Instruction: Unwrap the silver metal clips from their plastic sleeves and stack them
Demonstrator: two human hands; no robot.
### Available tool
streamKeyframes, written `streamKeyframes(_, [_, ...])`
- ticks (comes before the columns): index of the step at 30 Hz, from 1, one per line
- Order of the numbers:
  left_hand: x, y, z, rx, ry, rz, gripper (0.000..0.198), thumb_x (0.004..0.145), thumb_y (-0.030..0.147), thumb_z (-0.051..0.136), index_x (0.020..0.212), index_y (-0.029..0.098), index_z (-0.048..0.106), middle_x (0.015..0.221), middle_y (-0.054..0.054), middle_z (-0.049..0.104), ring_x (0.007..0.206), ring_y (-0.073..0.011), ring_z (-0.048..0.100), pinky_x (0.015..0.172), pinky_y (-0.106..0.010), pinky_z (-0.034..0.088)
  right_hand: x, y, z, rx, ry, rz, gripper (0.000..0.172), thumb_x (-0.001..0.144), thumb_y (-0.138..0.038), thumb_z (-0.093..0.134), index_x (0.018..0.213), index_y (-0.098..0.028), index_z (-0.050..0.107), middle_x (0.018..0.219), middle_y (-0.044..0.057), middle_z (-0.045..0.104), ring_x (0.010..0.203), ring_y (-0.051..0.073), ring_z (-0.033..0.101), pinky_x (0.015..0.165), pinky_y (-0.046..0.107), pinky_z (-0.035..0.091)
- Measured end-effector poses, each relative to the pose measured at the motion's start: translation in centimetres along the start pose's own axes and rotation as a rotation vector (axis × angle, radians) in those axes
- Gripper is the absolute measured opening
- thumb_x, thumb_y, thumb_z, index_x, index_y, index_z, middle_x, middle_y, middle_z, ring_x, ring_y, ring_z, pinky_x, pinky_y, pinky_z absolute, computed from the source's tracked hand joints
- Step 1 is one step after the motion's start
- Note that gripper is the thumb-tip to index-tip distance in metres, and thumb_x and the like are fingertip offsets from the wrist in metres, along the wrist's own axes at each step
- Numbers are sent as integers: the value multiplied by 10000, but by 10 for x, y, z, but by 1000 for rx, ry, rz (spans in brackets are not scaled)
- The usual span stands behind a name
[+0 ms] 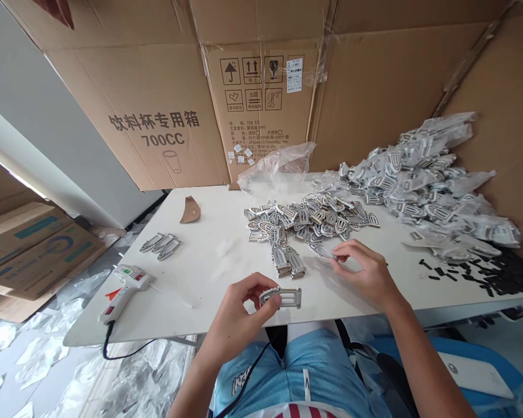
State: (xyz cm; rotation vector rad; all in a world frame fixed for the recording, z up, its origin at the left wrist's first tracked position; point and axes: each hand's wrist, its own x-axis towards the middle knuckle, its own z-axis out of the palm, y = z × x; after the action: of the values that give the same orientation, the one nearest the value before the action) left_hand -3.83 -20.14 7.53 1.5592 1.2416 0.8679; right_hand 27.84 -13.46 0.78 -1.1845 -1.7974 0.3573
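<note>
My left hand point(248, 307) is closed, with thumb and fingers pinching a grey slotted buckle-like piece point(291, 297) above the front edge of the table. To its right, my right hand point(368, 271) pinches the end of another grey slotted piece point(321, 250), low over the tabletop. Between the hands and farther back lie short stacks of the same pieces point(287, 261). They adjoin a loose pile of grey pieces point(314, 215) in the middle of the table. A few matching pieces point(161, 245) lie apart at the left.
A white glue gun point(126, 290) with a cord lies at the table's point(192, 319) left edge. Cardboard scrap point(190, 210) lies behind it. Bagged pieces point(422, 180) are heaped at the right, near small black strips point(501, 273). Cardboard walls point(261, 116) stand behind.
</note>
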Motion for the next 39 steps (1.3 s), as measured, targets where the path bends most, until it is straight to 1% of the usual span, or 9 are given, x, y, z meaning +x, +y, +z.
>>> streamKeyframes(4, [0, 0, 0, 3, 8, 9, 226, 965, 442, 722, 955, 217, 749, 855, -31, 729, 825, -198, 641, 778, -338, 529, 0, -2, 1, -5, -267, 33, 203, 1021, -475, 685, 915, -306, 724, 982, 91, 739, 819, 272, 652, 816, 450, 583])
streamKeyframes(9, [-1, 0, -1, 1, 12, 3, 222, 964, 440, 720, 954, 220, 745, 867, -30, 727, 828, -195, 638, 783, -338, 525, 0, 5, 5, 25, -369, 99, 197, 1011, -473, 718, 926, -296, 734, 1007, 81, 748, 829, 267, 651, 801, 434, 560])
streamKeyframes(12, [-1, -1, -1, 4, 3, -6, 232, 968, 449, 715, 963, 219, 746, 870, -31, 725, 826, -196, 641, 797, -345, 529, 0, 8, 8, 66, -371, 155, 227, 1010, -490, 720, 913, -288, 750, 1000, 76, 764, 862, 275, 679, 807, 423, 562])
streamKeyframes(17, [0, -1, -1, 11, -2, -4, 246, 975, 459, 709, 978, 216, 749, 877, -37, 730, 836, -201, 651, 802, -349, 534, -1, 12, 16, 99, -280, 238, 299, 998, -508, 709, 847, -257, 769, 930, 79, 787, 851, 276, 708, 779, 394, 557])
streamKeyframes(22, [0, -1, 1, 11, 8, 9, 230, 971, 445, 719, 960, 218, 751, 860, -32, 727, 825, -197, 649, 773, -332, 536, -2, 18, 23, 161, -259, 310, 242, 964, -478, 738, 982, -240, 781, 884, 60, 769, 816, 249, 690, 752, 368, 558])
streamKeyframes(25, [0, -1, 1, 12, 9, 8, 220, 968, 436, 722, 964, 218, 752, 862, -30, 730, 825, -196, 654, 775, -329, 538, -1, 17, 24, 148, -261, 308, 254, 986, -475, 699, 1042, -245, 791, 953, 66, 767, 834, 244, 694, 754, 366, 562])
streamKeyframes(29, [0, -1, 1, 16, 15, 18, 213, 967, 433, 725, 959, 222, 752, 850, -28, 727, 821, -196, 656, 760, -322, 537, -1, 13, 21, 111, -269, 278, 275, 1027, -499, 654, 1030, -265, 798, 997, 73, 752, 854, 251, 702, 767, 381, 573])
streamKeyframes(35, [0, 0, 1, 11, 13, 19, 214, 963, 436, 728, 952, 223, 749, 858, -27, 734, 822, -194, 650, 758, -321, 530, -2, 9, 19, 18, -345, 220, 243, 936, -498, 811, 1083, -305, 791, 1023, 53, 726, 854, 258, 668, 802, 421, 576])
streamKeyframes(39, [1, 0, 0, 9, 11, 15, 215, 966, 435, 725, 954, 222, 750, 859, -27, 735, 823, -195, 650, 766, -326, 530, -3, 10, 19, 16, -350, 222, 206, 960, -491, 778, 1066, -315, 787, 1013, 52, 719, 847, 263, 661, 787, 425, 574])
